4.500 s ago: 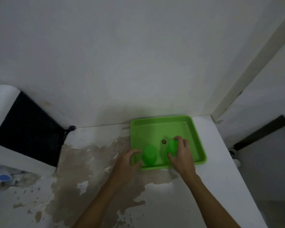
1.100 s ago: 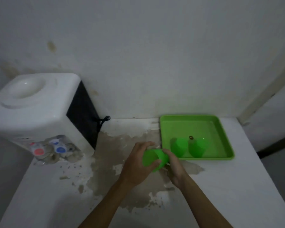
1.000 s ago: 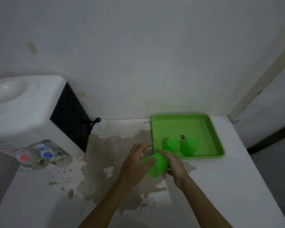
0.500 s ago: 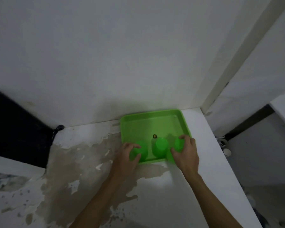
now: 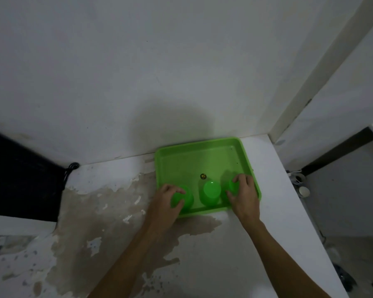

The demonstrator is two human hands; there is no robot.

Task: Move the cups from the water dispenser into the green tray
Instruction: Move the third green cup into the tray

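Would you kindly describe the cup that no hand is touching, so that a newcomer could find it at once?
Look to the green tray on the white counter, in the corner by the wall. Three green cups stand upside down in a row along its near edge. The middle cup is the one: the left hand grips its left neighbour, the right hand its right.

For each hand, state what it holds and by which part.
Left hand: left cup, fingers round its upturned base. Right hand: right cup, likewise.
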